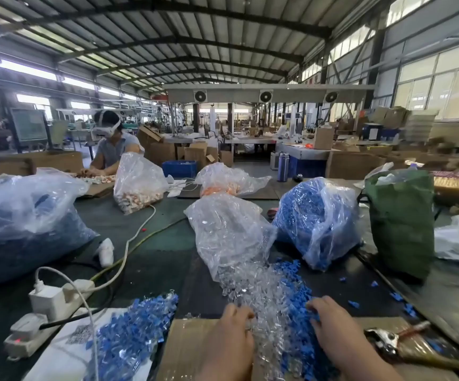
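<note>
Digging into the clear plastic pieces [261, 292] and blue pieces [297, 273] spilled near the worktop's front edge, the left hand [233, 325] and right hand [330, 323] curl their fingers down, grip unclear, with one mixed heap [134, 334], perhaps already assembled, front-left and bulging bags [316, 215] still unworked.

A power strip [49, 323] lies left, pliers [388, 342] right, green bag [401, 224] beyond.
</note>
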Action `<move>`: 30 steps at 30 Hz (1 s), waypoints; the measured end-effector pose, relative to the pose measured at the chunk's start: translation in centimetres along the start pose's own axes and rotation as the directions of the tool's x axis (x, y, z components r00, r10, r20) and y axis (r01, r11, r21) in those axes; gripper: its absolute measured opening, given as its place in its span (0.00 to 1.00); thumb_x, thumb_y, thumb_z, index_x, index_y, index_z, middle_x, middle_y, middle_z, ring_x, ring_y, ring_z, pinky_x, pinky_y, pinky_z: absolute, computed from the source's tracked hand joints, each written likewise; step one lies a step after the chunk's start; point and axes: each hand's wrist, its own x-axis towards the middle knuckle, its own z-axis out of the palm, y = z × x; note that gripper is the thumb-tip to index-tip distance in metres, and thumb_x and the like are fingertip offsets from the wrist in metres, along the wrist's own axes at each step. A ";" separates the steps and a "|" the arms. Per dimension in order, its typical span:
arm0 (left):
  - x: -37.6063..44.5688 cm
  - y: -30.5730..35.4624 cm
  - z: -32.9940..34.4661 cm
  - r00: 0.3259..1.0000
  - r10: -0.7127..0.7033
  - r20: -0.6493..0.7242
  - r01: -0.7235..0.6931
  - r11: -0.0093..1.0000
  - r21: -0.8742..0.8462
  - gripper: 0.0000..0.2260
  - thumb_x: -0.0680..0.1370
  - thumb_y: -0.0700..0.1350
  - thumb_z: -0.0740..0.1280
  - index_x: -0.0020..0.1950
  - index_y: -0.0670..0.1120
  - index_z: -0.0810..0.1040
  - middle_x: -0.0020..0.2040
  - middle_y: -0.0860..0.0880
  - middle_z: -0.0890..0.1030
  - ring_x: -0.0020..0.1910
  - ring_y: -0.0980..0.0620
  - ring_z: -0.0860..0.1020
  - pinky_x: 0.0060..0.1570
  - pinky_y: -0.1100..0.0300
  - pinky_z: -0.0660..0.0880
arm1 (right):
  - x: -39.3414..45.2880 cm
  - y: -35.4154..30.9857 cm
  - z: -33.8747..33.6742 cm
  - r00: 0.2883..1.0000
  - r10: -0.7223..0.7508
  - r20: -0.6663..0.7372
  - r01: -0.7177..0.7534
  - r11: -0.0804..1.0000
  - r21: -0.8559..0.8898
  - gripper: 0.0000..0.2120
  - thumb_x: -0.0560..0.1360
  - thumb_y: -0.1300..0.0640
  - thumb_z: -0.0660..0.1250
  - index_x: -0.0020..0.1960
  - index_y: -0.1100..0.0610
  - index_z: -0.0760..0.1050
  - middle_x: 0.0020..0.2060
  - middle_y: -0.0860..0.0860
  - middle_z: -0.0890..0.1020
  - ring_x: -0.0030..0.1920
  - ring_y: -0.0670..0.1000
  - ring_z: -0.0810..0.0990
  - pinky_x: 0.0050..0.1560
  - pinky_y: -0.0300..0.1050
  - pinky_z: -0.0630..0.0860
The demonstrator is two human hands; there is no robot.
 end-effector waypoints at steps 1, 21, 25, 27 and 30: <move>0.3 0.0 0.0 0.999 0.016 0.039 -0.017 1.000 0.024 0.13 0.83 0.45 0.60 0.66 0.57 0.72 0.60 0.57 0.69 0.43 0.61 0.72 0.38 0.72 0.65 | 0.7 0.1 0.1 1.000 0.007 0.011 -0.007 1.000 -0.015 0.11 0.82 0.56 0.62 0.64 0.47 0.72 0.60 0.46 0.73 0.59 0.47 0.76 0.60 0.41 0.73; 2.3 -1.0 0.3 0.999 0.000 -0.043 0.000 1.000 0.005 0.04 0.79 0.46 0.71 0.51 0.55 0.82 0.48 0.59 0.76 0.45 0.63 0.76 0.47 0.71 0.74 | 4.0 0.1 -0.2 0.998 0.058 0.023 -0.058 0.998 0.021 0.02 0.77 0.57 0.71 0.46 0.52 0.81 0.45 0.50 0.85 0.47 0.51 0.82 0.50 0.48 0.80; 2.1 -0.9 0.5 0.996 -0.035 -0.083 0.033 0.999 -0.028 0.04 0.78 0.45 0.73 0.48 0.55 0.83 0.48 0.58 0.79 0.46 0.62 0.79 0.51 0.63 0.80 | 3.9 1.2 0.1 0.987 0.085 -0.138 -0.063 0.985 0.162 0.03 0.79 0.54 0.67 0.49 0.50 0.79 0.46 0.46 0.81 0.46 0.48 0.78 0.47 0.45 0.77; 2.0 -0.7 0.4 0.993 -0.031 -0.118 0.031 1.000 -0.002 0.06 0.78 0.45 0.73 0.46 0.56 0.82 0.47 0.59 0.79 0.46 0.62 0.78 0.50 0.67 0.77 | 3.8 1.4 0.6 0.975 0.073 -0.209 -0.028 0.977 0.213 0.05 0.81 0.54 0.64 0.53 0.50 0.79 0.50 0.47 0.79 0.48 0.48 0.77 0.47 0.42 0.73; 2.2 -0.4 0.2 0.984 -0.041 -0.175 0.040 0.999 -0.009 0.08 0.78 0.43 0.72 0.42 0.56 0.80 0.46 0.59 0.78 0.45 0.62 0.78 0.49 0.64 0.79 | 3.6 1.6 1.3 0.969 0.061 -0.239 0.017 0.950 0.313 0.06 0.82 0.54 0.64 0.55 0.49 0.79 0.51 0.46 0.78 0.48 0.47 0.76 0.49 0.41 0.72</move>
